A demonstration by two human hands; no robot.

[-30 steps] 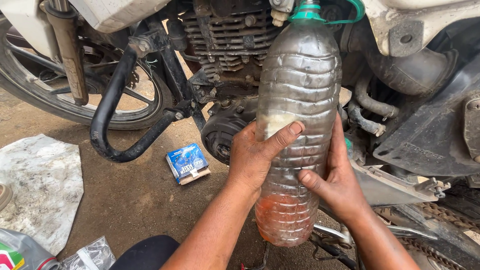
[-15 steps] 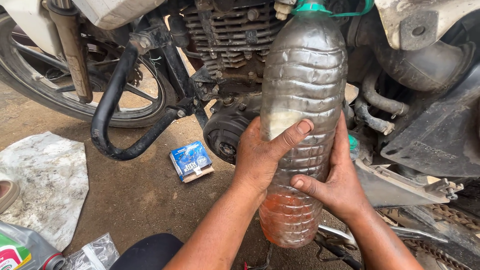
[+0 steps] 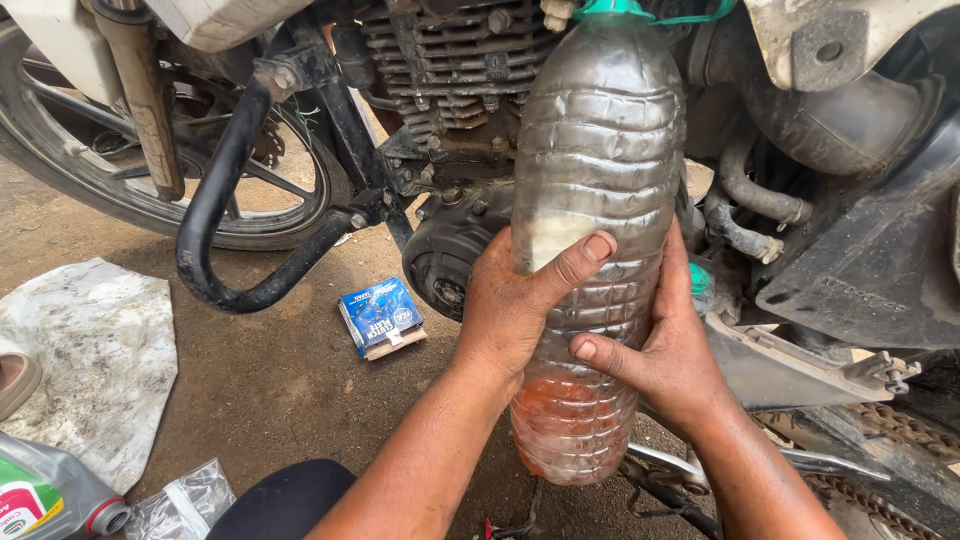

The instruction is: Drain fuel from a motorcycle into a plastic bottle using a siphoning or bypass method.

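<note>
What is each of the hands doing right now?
Left hand: closed around the clear plastic bottle.
Right hand: closed on the same bottle, opposite side.

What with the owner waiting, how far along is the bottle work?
Done: unclear; the bottle holds reddish liquid only at its bottom. In hand: left hand and right hand grip it, neck up at the engine. Left: the blue box and grey jug lie untouched on the ground.

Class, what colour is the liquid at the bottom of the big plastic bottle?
Orange-red, pooled at the bottom of the plastic bottle; the liquid shows best in the head view.
</note>
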